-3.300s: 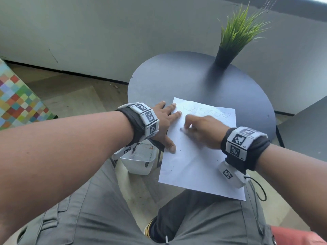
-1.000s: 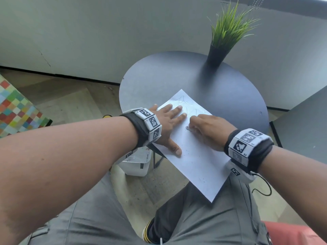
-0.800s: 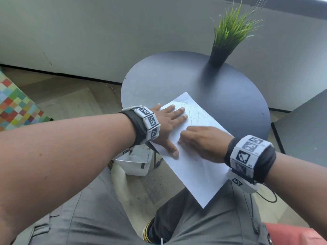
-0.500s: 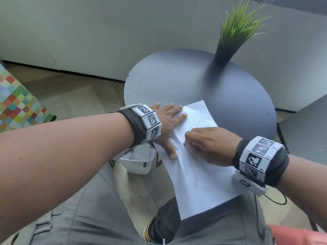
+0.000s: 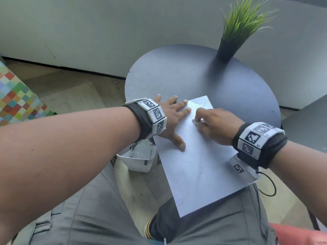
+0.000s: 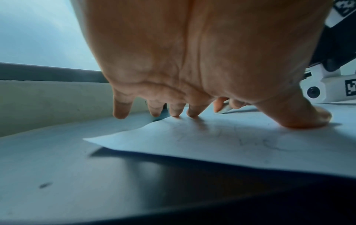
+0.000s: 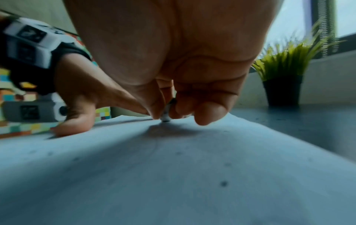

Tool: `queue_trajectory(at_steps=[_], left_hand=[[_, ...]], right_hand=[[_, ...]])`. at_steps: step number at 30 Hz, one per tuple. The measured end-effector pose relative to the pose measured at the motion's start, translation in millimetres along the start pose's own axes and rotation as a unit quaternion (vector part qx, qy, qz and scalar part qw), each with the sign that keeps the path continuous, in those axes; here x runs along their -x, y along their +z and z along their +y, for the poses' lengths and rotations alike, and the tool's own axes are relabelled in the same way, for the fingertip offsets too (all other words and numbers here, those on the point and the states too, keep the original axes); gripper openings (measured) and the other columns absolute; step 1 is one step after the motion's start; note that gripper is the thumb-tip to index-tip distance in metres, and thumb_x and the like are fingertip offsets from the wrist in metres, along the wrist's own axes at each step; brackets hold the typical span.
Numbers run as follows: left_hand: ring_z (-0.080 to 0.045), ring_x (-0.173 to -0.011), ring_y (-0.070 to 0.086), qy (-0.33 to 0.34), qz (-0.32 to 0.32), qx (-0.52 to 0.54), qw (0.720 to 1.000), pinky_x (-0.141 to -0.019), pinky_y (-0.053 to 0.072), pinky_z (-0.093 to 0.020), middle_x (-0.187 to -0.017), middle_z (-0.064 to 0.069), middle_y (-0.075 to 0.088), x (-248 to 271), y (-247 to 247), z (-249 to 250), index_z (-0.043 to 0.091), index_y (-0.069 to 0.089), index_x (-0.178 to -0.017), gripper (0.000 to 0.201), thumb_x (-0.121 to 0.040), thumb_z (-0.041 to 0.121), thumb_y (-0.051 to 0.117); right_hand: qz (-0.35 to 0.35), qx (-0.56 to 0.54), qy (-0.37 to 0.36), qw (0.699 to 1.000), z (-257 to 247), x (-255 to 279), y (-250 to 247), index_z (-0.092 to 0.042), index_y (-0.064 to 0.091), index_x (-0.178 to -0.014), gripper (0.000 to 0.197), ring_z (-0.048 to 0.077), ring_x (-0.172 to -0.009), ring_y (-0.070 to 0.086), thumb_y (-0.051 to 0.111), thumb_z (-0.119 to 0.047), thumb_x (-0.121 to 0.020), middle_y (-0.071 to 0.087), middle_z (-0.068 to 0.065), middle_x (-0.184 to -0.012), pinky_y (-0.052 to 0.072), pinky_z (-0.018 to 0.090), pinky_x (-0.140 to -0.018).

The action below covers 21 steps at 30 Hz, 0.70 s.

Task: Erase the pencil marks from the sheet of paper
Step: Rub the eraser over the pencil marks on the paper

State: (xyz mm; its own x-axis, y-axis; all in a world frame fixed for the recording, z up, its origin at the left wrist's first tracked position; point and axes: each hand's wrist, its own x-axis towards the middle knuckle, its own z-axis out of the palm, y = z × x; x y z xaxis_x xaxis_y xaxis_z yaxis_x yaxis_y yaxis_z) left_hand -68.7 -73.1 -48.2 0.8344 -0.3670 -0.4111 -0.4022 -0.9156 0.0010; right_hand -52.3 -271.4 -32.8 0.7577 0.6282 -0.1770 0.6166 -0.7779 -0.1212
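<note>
The sheet of paper [image 5: 198, 156] is lying at the near edge of the round dark surface [image 5: 177, 71], its near end hanging over the person's lap. Faint pencil marks [image 6: 250, 137] are showing on it. The right hand [image 5: 215, 125] is pinching a small white eraser [image 7: 166, 115], pressing its tip onto the sheet. The left hand [image 5: 170, 119] is resting flat with fingers spread, holding down the sheet's left edge. A potted grass plant [image 5: 235, 30] is standing at the far side.

paper [image 5: 198, 167] on table [image 5: 238, 92] — plant [image 5: 228, 48] behind
</note>
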Motion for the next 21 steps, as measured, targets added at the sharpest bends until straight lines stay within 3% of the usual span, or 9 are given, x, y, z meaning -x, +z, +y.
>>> queue_trajectory(at_steps=[3, 5, 8, 11, 13, 14, 17, 21], left_hand=[[-0.025, -0.151, -0.008, -0.002, -0.014, -0.002, 1.0, -0.115, 0.008, -0.065, -0.164, 0.006, -0.014, -0.3, 0.1, -1.1, 0.027, -0.008, -0.156, 0.143, -0.047, 0.102, 0.046], [-0.025, -0.151, -0.009, -0.002, -0.018, -0.007, 1.0, -0.115, 0.01, -0.065, -0.164, 0.005, -0.015, 0.6, -0.5, -0.7, 0.027, -0.01, -0.156, 0.145, -0.046, 0.102, 0.047], [-0.025, -0.151, -0.007, -0.002, -0.018, -0.006, 1.0, -0.115, 0.011, -0.064, -0.164, 0.005, -0.014, -0.2, -1.9, 1.1, 0.027, -0.009, -0.156, 0.144, -0.047, 0.1, 0.049], [-0.025, -0.151, -0.008, -0.01, -0.032, -0.004, 0.999, -0.114, 0.014, -0.065, -0.164, 0.005, -0.015, 3.3, -6.0, 3.8, 0.026, -0.01, -0.156, 0.143, -0.049, 0.098, 0.053], [-0.025, -0.151, -0.01, -0.014, -0.039, -0.008, 0.999, -0.114, 0.017, -0.064, -0.164, 0.004, -0.017, 7.6, -8.5, 7.0, 0.025, -0.011, -0.156, 0.143, -0.052, 0.095, 0.056], [-0.026, -0.151, -0.01, -0.013, -0.042, -0.008, 0.999, -0.116, 0.016, -0.061, -0.164, 0.003, -0.017, 8.8, -10.0, 7.8, 0.023, -0.011, -0.157, 0.141, -0.055, 0.093, 0.058], [-0.028, -0.151, -0.01, -0.011, -0.044, 0.002, 0.999, -0.117, 0.014, -0.055, -0.164, -0.001, -0.016, 10.7, -12.6, 10.3, 0.021, -0.01, -0.157, 0.137, -0.06, 0.087, 0.062], [-0.026, -0.151, -0.012, -0.004, -0.043, -0.016, 0.999, -0.118, 0.007, -0.046, -0.164, -0.004, -0.017, 17.9, -16.9, 14.3, 0.017, -0.011, -0.157, 0.133, -0.067, 0.082, 0.062]], right_hand=[[-0.058, 0.004, -0.096, 0.994, -12.8, 10.8, 6.2, -0.022, 0.051, -0.105, 0.016, 0.024, -0.093, 0.055, 0.041, -0.03, -0.096, 0.059, -0.002, -0.1, 0.045, 0.038, -0.076], [-0.087, 0.005, -0.137, 0.987, -14.9, 14.1, 6.4, -0.022, 0.052, -0.107, 0.021, 0.021, -0.091, 0.054, 0.037, -0.033, -0.096, 0.057, -0.003, -0.1, 0.046, 0.039, -0.077], [-0.017, 0.031, -0.06, 0.998, 5.4, 3.1, 2.1, -0.02, 0.048, -0.101, 0.03, 0.026, -0.09, 0.057, 0.029, -0.041, -0.097, 0.057, -0.002, -0.096, 0.046, 0.039, -0.073], [-0.017, 0.045, -0.146, 0.988, -6.4, 7.8, 13.0, -0.02, 0.044, -0.096, 0.021, 0.027, -0.081, 0.054, 0.031, -0.036, -0.099, 0.047, -0.004, -0.086, 0.043, 0.037, -0.065], [-0.066, 0.039, -0.195, 0.978, -19.6, 16.5, 16.7, -0.021, 0.048, -0.099, 0.034, 0.026, -0.077, 0.053, 0.022, -0.044, -0.095, 0.049, -0.003, -0.086, 0.045, 0.039, -0.064], [-0.066, 0.043, -0.175, 0.981, -17.7, 14.9, 11.6, -0.021, 0.048, -0.099, 0.037, 0.025, -0.08, 0.054, 0.021, -0.046, -0.094, 0.051, -0.002, -0.088, 0.045, 0.039, -0.066], [-0.009, 0.053, -0.07, 0.996, 5.5, 1.0, 4.5, -0.021, 0.046, -0.103, 0.025, 0.027, -0.09, 0.057, 0.029, -0.039, -0.097, 0.052, -0.002, -0.093, 0.045, 0.037, -0.07], [-0.061, 0.038, -0.158, 0.985, -25.8, 16.2, 15.9, -0.019, 0.049, -0.106, 0.014, 0.026, -0.088, 0.055, 0.042, -0.027, -0.097, 0.048, -0.001, -0.092, 0.045, 0.039, -0.074]])
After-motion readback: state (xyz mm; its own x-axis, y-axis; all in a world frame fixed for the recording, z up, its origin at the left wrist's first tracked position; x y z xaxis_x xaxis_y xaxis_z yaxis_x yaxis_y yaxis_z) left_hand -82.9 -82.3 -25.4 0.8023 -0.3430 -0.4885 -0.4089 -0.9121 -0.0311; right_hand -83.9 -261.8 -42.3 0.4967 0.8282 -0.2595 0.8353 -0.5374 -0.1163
